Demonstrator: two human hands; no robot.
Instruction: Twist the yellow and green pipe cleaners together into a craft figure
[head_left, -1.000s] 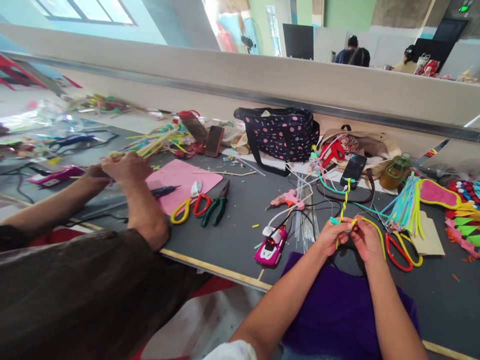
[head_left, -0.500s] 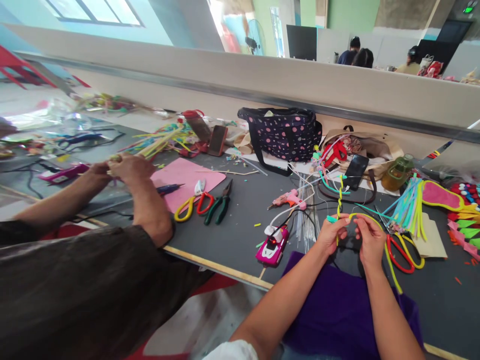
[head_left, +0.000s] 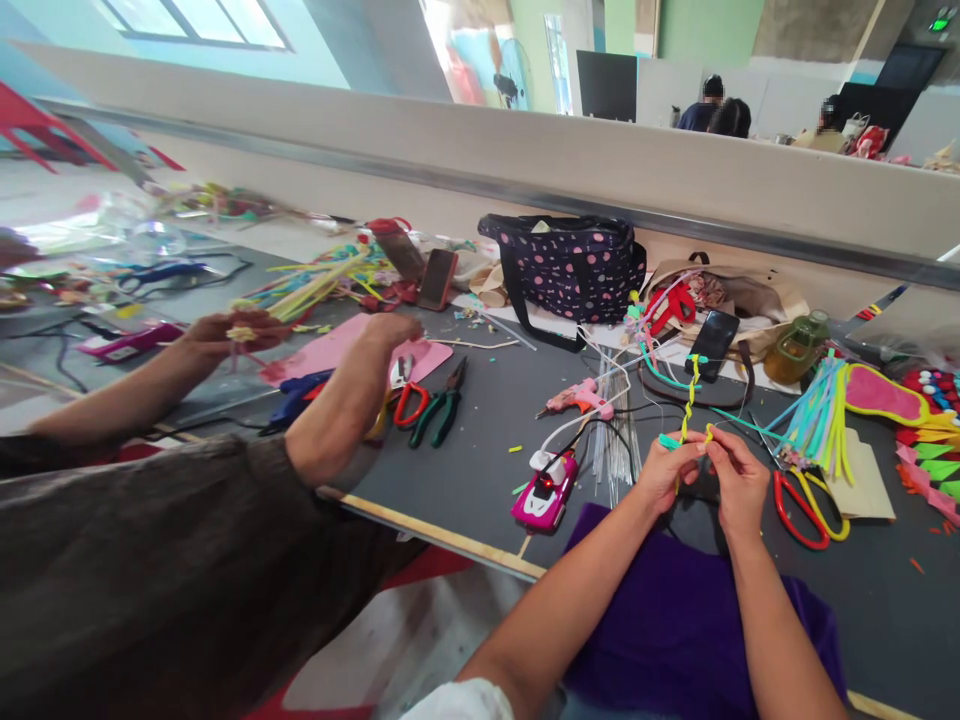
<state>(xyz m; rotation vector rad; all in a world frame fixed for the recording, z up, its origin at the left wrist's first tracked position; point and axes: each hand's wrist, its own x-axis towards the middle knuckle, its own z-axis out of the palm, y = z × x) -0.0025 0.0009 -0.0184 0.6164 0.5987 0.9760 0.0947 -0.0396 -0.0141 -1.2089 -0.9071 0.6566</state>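
My left hand (head_left: 667,472) is closed on the lower part of a twisted yellow pipe cleaner (head_left: 689,400), which stands nearly upright with a small turquoise end at its top. Beside the fingers is a short turquoise piece (head_left: 670,441). Close by, my right hand (head_left: 739,478) pinches a bent yellow end of the pipe cleaner near the left fingertips. Both hands are above a purple cloth (head_left: 682,610). Right of them lie scissors (head_left: 802,510) with red and yellow handles and a bunch of blue and yellow pipe cleaners (head_left: 821,405).
To the left are a pink glue gun (head_left: 576,398), a magenta power strip (head_left: 547,495), clear sticks (head_left: 611,450) and green-handled pliers (head_left: 439,410). A dotted bag (head_left: 570,265) and a phone (head_left: 712,345) lie behind. A co-worker's arm (head_left: 337,400) reaches across the left side.
The long yellow tail that hung over my right wrist is out of sight; a short bent end shows at my right fingers. The co-worker's nearer hand has moved right, over the pink sheet.
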